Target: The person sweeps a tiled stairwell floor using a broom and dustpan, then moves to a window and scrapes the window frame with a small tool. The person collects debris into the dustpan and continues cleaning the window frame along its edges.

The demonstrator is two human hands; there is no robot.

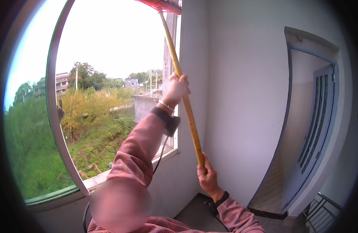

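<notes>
A broom with a long yellow handle [191,123] slants upward across the middle of the view. Its red head [168,7] is at the top edge by the window's upper right corner, partly cut off, with dark bristles pointing up. Whether the bristles touch the window frame, I cannot tell. My left hand [177,89] grips the handle around its middle, arm stretched up in front of the window. Lower down, my right hand [207,178] is closed around the handle's bottom end. Both wrists have dark bands, and a black cable hangs from the left one.
A window [175,145] with an open section and a green-tinted pane [36,151] stands on the left, vegetation and buildings outside. White walls [243,102] meet in a corner. On the right are a doorway with a blue-grey door [311,125] and a metal railing [323,211].
</notes>
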